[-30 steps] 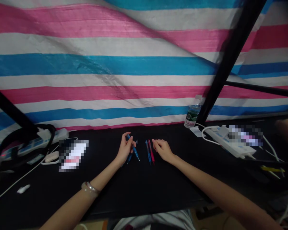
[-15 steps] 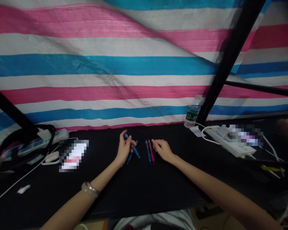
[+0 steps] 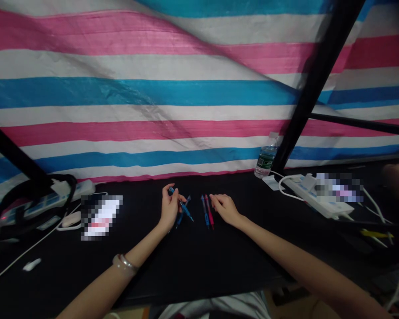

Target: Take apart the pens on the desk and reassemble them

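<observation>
We've got our left hand point(image 3: 169, 208) pinching a blue pen point(image 3: 187, 213) in its fingers, crossing a second blue pen point(image 3: 179, 223) on the black table point(image 3: 199, 266). Our right hand point(image 3: 224, 209), fingers loosely curled and empty, sits just beside a red pen point(image 3: 210, 216) and a third blue pen point(image 3: 205, 214).

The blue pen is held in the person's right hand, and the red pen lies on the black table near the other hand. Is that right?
Not quite: the head view shows the blue pen held in the left hand, not the right. The red pen does lie on the black table, near the right hand.
</observation>
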`<state>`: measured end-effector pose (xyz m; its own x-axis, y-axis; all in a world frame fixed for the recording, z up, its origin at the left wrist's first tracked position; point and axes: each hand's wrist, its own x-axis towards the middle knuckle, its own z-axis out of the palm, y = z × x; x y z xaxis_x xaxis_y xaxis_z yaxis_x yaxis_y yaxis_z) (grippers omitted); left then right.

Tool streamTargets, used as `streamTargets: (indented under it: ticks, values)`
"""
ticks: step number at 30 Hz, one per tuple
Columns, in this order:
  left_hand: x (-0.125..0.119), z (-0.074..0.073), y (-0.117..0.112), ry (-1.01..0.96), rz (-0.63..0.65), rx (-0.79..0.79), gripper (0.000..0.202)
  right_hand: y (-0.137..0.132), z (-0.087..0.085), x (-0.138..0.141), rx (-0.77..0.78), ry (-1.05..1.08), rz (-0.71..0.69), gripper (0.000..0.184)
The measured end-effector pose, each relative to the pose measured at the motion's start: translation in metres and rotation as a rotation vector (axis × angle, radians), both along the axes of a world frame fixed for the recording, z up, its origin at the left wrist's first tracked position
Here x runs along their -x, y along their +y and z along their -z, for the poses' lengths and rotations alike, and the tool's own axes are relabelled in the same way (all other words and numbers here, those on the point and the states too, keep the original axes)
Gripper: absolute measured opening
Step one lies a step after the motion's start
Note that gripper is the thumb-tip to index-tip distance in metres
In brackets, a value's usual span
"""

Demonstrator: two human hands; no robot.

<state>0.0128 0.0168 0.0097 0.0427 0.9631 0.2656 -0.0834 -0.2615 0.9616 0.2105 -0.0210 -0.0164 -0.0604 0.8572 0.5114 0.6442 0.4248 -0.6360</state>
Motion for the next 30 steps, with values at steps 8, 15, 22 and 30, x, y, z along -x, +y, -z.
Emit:
streamTargets:
  ticks: [8, 15, 22, 30]
  values:
    - [0.000, -0.003, -0.002, -0.028, -0.065, -0.007, 0.035, 0.001, 0.001, -0.001, -0.007, -0.024, 0.009, 0.047]
    - [-0.003, -0.008, -0.008, -0.022, -0.012, -0.056, 0.045, -0.008, -0.007, 0.003, -0.111, -0.172, 0.014, 0.041]
    - [-0.007, -0.012, -0.015, -0.046, 0.019, -0.058, 0.058, -0.027, -0.020, 0.017, -0.217, -0.377, -0.087, 0.028]
    - [-0.011, -0.008, -0.015, 0.002, 0.109, -0.036, 0.059, -0.033, -0.014, 0.030, -0.324, -0.617, -0.061, 0.033]
